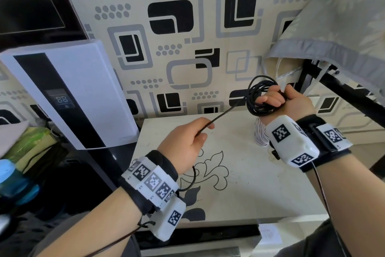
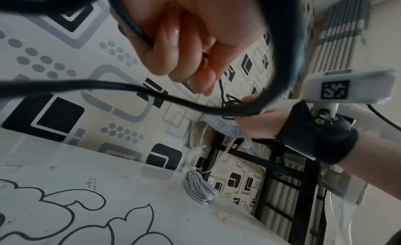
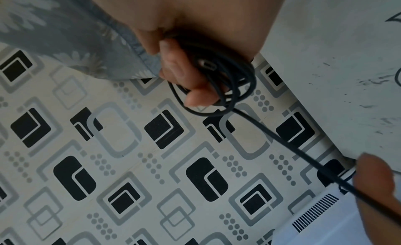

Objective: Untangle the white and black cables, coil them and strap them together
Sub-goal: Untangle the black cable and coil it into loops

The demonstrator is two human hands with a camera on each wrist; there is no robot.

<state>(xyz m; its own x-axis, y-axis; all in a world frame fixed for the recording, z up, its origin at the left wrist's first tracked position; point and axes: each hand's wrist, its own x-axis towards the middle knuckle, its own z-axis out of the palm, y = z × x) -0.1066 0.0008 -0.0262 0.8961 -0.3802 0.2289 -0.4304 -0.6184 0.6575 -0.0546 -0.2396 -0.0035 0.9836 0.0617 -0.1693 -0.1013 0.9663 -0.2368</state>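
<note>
My right hand [image 1: 277, 100] is raised above the table and grips a bundle of black cable loops [image 1: 257, 98]; in the right wrist view the black coil [image 3: 228, 80] wraps round its curled fingers [image 3: 195, 92]. A straight run of black cable [image 1: 227, 110] slants down to my left hand [image 1: 187, 142], which pinches it between thumb and fingers [image 2: 184, 47]. The rest of the cable hangs below that hand. The white cable [image 1: 260, 133], coiled into a bundle, lies on the table under my right wrist, also visible as the white coil [image 2: 199, 188] near the table's far edge.
The white table [image 1: 250, 183] has a black floral drawing. A white appliance [image 1: 68, 94] with a digital display leans at the left. Patterned wallpaper runs behind. A grey cloth [image 1: 333, 33] drapes over a black frame [image 1: 343, 90] at the right. A blue-capped bottle [image 1: 12, 177] stands at far left.
</note>
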